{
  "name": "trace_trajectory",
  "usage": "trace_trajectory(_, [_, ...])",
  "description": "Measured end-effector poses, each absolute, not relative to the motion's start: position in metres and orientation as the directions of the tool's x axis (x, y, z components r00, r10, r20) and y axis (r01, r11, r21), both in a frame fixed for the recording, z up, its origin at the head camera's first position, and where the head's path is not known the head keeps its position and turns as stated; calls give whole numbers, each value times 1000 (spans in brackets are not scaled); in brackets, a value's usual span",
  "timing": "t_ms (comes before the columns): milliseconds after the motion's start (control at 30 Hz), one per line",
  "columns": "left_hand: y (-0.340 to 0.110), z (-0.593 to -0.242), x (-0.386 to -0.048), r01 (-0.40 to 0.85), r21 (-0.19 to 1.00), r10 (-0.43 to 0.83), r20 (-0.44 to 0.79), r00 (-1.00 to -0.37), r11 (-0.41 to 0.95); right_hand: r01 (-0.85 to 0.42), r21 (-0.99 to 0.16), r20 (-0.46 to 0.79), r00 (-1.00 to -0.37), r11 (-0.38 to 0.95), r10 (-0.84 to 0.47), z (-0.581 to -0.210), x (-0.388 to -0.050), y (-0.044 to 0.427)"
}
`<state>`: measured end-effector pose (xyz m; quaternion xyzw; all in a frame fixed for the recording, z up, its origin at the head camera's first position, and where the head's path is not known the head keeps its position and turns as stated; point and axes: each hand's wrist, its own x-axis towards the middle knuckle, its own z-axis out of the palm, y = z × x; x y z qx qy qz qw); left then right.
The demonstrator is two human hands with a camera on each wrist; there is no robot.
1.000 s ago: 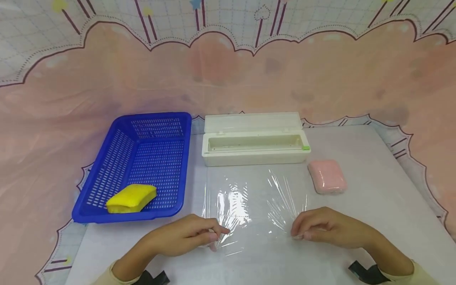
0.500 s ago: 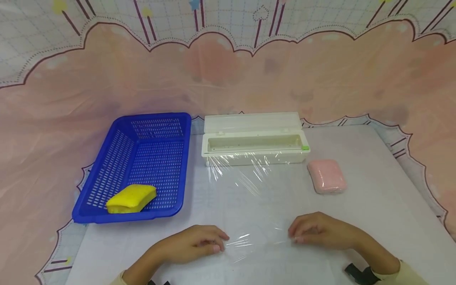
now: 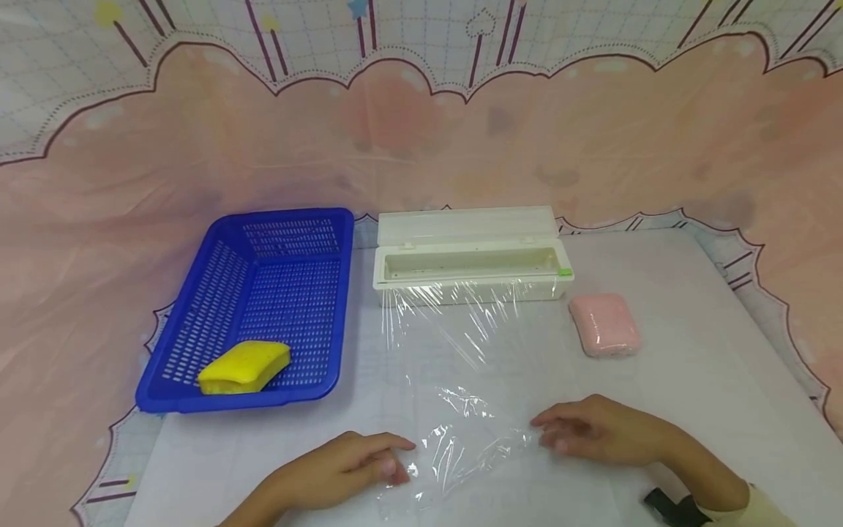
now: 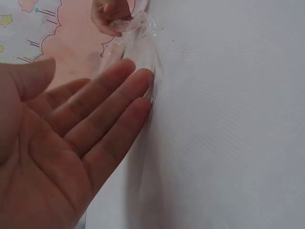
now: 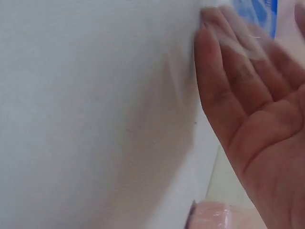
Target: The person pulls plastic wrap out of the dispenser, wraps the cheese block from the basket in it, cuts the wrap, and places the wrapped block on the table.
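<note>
A sheet of clear plastic wrap (image 3: 461, 439) stretches from the front of a white wrap dispenser box (image 3: 474, 293), whose lid stands raised. At the sheet's near left corner is my left hand (image 3: 342, 472); in the left wrist view its fingers (image 4: 112, 124) extend loosely and touch the film, the thumb apart. My right hand (image 3: 606, 432) is at the near right edge. The right wrist view shows its fingers (image 5: 214, 71) nearly straight with film across the tips, and the thumb away from them. Wrinkles run through the film between both hands.
Right of the dispenser lies a pink block (image 3: 606, 326) covered in shiny film. A blue plastic basket (image 3: 344, 315) stands on the left, with a yellow sponge-like block (image 3: 244, 366) inside. White covering (image 3: 685, 329) lies over the table, and a patterned cloth (image 3: 421, 161) hangs behind.
The film's far end has come up against the dispenser's front, and its near part has slackened and crinkled. Both hands' fingers have loosened from pinching; the left hand has moved nearer to me.
</note>
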<state>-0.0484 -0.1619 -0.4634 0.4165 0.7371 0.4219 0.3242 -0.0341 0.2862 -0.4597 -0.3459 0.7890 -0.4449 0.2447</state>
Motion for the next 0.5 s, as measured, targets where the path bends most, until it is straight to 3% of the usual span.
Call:
trace_trajectory(133, [-156, -459, -51, 313, 895, 855, -127, -503, 317, -78, -905, -225, -748, 418, -625, -453, -35, 288])
trace_trajectory(200, [-151, -457, -54, 339, 875, 826, -112, -553, 346, -14, -890, -263, -799, 455, -541, -450, -35, 288])
trace_trajectory(267, [-145, -454, -57, 432, 813, 792, -57, -608, 390, -55, -854, -230, -852, 518, -470, -448, -35, 286])
trace_trajectory(367, [-133, -453, -61, 584, 623, 736, 20, -677, 520, -228, -738, -72, -909, 635, -410, -449, -36, 281])
trace_trajectory(500, [-116, -455, -66, 651, 387, 715, -32, -699, 653, -411, -461, 72, -900, 786, -429, -451, -39, 272])
